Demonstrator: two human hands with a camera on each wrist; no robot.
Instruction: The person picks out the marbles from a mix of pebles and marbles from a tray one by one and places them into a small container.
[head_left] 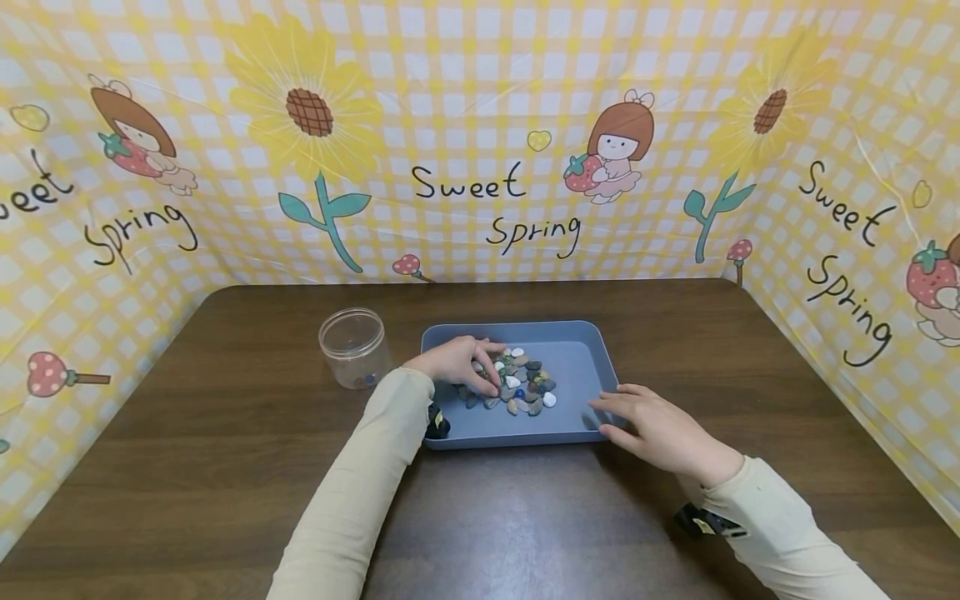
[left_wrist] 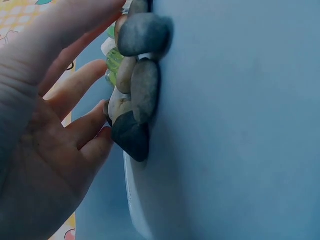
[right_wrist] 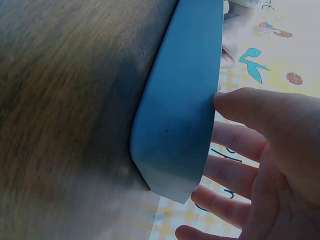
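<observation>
Sleeves point(head_left: 356, 487) cross lower frame; left grip point(head_left: 459, 362), part-curled, contents unclear, seemingly picks centre pebbles point(head_left: 513, 382), next needing careful pinching; right grip point(head_left: 658, 429) spreads empty.

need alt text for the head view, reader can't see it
A person's left hand reaches among mixed pebbles in a blue-gray tray, while the right hand is at the tray's near right corner. A clear jar stands to the tray's left on a dark wood table.

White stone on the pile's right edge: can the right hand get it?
Probably yes: the right hand is at the rim of the tray, and only bare floor seems to separate it from the white stone.
</observation>
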